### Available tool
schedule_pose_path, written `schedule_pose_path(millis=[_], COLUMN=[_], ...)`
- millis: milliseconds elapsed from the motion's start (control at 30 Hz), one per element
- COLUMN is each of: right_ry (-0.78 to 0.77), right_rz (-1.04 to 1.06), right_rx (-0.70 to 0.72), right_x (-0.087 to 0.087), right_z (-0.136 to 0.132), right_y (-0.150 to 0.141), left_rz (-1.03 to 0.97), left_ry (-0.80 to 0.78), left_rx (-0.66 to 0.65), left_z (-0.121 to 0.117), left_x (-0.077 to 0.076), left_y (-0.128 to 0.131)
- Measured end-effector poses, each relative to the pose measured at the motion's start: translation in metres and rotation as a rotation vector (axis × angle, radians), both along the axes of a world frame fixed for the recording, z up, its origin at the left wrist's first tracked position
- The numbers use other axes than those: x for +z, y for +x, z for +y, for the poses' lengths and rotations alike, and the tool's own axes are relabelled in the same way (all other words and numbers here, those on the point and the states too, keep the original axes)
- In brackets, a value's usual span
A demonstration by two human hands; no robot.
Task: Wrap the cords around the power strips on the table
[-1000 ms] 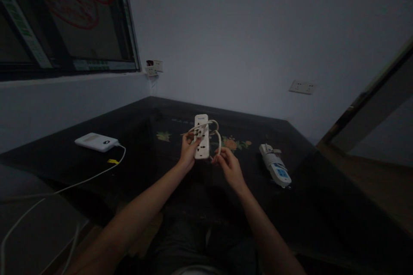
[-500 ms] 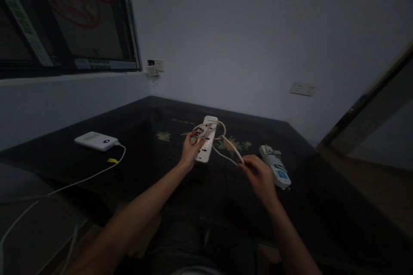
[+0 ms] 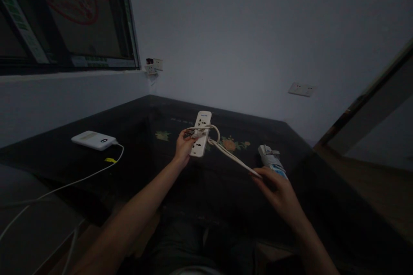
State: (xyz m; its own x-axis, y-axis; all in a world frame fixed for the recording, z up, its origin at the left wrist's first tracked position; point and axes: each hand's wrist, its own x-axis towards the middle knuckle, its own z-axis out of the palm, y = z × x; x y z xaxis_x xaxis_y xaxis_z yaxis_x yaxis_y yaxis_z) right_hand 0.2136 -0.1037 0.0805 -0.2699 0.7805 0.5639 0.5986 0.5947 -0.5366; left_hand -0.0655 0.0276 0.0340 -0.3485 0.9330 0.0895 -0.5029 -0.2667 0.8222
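Observation:
A white power strip (image 3: 202,142) is gripped by my left hand (image 3: 183,148) above the table, its socket face towards me. The plug, partly covered by my fingers, seems to lie against the strip's face. The white cord (image 3: 232,155) loops around the strip and runs out to the right as a doubled length. My right hand (image 3: 272,187) pinches the far end of that length, pulled fairly straight. Just behind my right hand lies a second power strip (image 3: 266,151) with blue sockets and a grey cord wound around it, partly hidden by the hand.
The black table (image 3: 135,172) has floral patterns on its top. At the left lies a white box-like device (image 3: 93,140) with a cable (image 3: 82,178) trailing off the edge, near a yellow scrap (image 3: 110,160). Wall sockets (image 3: 301,89) are on the wall behind.
My right hand has moved right and towards me, drawing the cord from a small loop into a long doubled stretch. My left hand keeps hold of the power strip, which has tilted slightly.

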Motion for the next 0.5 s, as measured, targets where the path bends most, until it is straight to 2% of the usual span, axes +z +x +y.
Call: schedule_pose_path(millis=[133,233,300,400,500], right_ry=[0.008,-0.041,-0.121,-0.3,-0.432], right_rz=[-0.006,0.124,0.225,0.455,0.793], right_rx=[-0.087,-0.238,-0.268,-0.133,0.056], right_x=[-0.005,-0.009,-0.009,-0.004,0.004], right_z=[0.001,0.007,0.011,0.013,0.013], right_y=[0.015,0.022,0.022,0.018,0.014], left_rz=[0.05,0.109,0.135,0.153,0.162], left_ry=[0.027,0.094,0.146,0.178,0.196], left_rx=[-0.023,-0.065,-0.094,-0.114,-0.117], left_z=[-0.006,-0.013,-0.016,-0.019,-0.024], left_x=[0.002,0.003,0.004,0.005,0.006], left_y=[0.003,0.008,0.01,0.012,0.015])
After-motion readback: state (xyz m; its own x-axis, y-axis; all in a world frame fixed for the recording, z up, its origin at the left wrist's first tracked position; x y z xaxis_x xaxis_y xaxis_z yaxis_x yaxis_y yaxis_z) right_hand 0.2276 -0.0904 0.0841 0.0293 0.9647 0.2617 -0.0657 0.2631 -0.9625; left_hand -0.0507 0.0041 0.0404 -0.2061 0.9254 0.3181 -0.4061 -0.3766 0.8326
